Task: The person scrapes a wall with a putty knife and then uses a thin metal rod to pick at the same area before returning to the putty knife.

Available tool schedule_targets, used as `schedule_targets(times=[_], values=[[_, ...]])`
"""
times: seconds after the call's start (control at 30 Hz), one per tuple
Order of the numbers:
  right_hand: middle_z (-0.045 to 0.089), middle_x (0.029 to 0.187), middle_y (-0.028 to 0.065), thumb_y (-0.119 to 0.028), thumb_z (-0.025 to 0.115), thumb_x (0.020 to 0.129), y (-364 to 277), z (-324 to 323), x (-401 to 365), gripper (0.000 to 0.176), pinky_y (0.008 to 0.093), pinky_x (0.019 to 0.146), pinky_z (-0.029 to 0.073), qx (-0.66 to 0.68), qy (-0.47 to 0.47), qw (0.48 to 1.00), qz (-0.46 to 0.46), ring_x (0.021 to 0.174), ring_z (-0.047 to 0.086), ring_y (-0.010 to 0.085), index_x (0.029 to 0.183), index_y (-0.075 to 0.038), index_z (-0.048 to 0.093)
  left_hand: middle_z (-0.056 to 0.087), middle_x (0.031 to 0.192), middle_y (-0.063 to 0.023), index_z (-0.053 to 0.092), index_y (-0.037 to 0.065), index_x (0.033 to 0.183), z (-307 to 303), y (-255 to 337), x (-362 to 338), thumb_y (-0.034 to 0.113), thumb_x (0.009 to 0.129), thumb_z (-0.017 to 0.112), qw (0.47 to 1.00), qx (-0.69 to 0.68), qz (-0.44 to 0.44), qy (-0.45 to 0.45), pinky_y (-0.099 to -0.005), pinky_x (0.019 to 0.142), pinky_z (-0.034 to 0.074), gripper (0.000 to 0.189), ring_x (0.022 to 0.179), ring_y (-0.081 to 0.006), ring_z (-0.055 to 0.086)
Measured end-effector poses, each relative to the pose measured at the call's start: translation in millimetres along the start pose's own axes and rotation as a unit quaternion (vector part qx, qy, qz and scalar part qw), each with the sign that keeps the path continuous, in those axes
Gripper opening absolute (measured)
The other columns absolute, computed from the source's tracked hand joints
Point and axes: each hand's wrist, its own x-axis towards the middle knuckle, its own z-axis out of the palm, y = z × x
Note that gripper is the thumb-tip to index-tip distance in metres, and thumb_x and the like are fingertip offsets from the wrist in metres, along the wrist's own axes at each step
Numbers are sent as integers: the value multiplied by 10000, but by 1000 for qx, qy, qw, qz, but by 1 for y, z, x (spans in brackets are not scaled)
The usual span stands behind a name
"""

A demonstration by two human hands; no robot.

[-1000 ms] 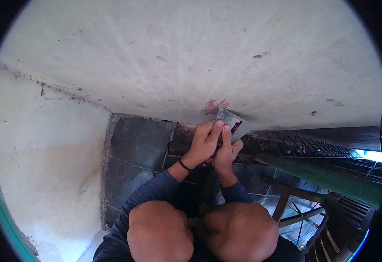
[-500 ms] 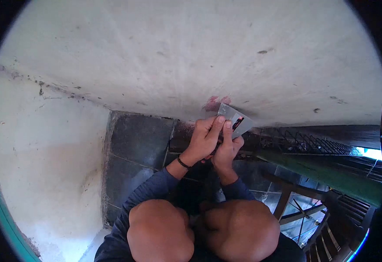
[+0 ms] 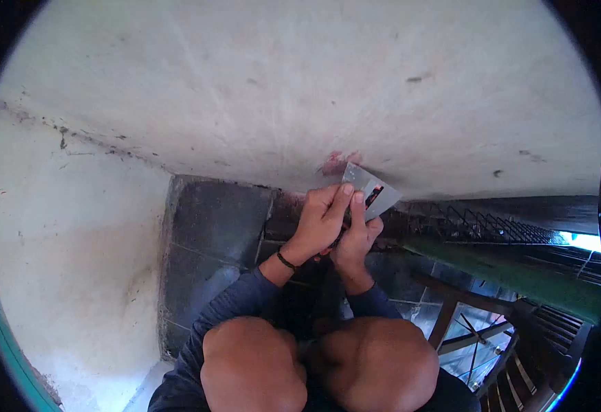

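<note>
Both of my hands are closed on a scraper [image 3: 385, 201] with a wide grey metal blade and a black and red mark near its handle end. My left hand [image 3: 322, 218], with a dark braided band at the wrist, grips it from the left, thumb on the blade. Beside it my right hand [image 3: 357, 240] wraps the handle, its thumb also lying along the blade. The blade's edge is right at the pale wall [image 3: 259, 96], next to a reddish patch [image 3: 336, 162]. Most of the handle is hidden by my fingers.
Dark floor tiles [image 3: 211, 220] meet the wall below and left of my hands. To the right are a black wire rack [image 3: 493, 226], a green beam [image 3: 506, 271] and a dark wooden chair [image 3: 541, 336]. My bent knees [image 3: 252, 364] are close below.
The scraper blade has shifted very slightly along the wall to the right. Both hands keep their grip on it.
</note>
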Motion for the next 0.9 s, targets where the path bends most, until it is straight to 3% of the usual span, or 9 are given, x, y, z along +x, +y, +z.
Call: schedule_targets(times=[0.27, 0.37, 0.47, 0.67, 0.9], values=[[622, 835, -12, -191, 583, 921, 0, 1, 1, 192, 226, 653, 430, 1, 1, 1000, -11, 746, 533, 58, 896, -8, 636, 587, 638, -37, 616, -48, 856, 2, -1, -1, 239, 976, 459, 999, -19, -29, 2, -277, 527, 421, 349, 615, -70, 478], [626, 842, -5, -191, 578, 923, 3, -1, 0, 201, 231, 663, 434, -9, 12, 1000, -10, 751, 538, 62, 911, 0, 639, 578, 679, -11, 607, -36, 825, -1, 7, 0, 267, 982, 451, 999, 24, -30, -11, -255, 590, 425, 376, 676, -60, 487], [628, 844, -1, -192, 576, 924, -7, 5, -2, 210, 236, 666, 435, -18, 14, 1000, -7, 752, 541, 66, 921, 8, 638, 587, 633, -40, 616, -44, 839, 1, -2, 0, 241, 973, 463, 1000, 12, 2, 7, -272, 518, 413, 351, 597, -66, 472], [625, 836, 3, -196, 571, 928, -7, 6, -1, 216, 229, 653, 430, -11, -3, 1000, -14, 742, 536, 62, 910, 10, 634, 585, 632, -50, 617, -38, 824, 2, -3, 1, 243, 970, 468, 1000, 2, -20, 5, -268, 518, 416, 349, 588, -69, 478], [615, 812, -10, -223, 594, 917, -10, 12, -4, 223, 231, 634, 424, 10, 40, 999, 19, 725, 529, 62, 873, -8, 630, 600, 649, -64, 620, -44, 838, 0, 4, 2, 241, 973, 462, 1000, 5, -12, -1, -280, 529, 427, 352, 605, -80, 500]])
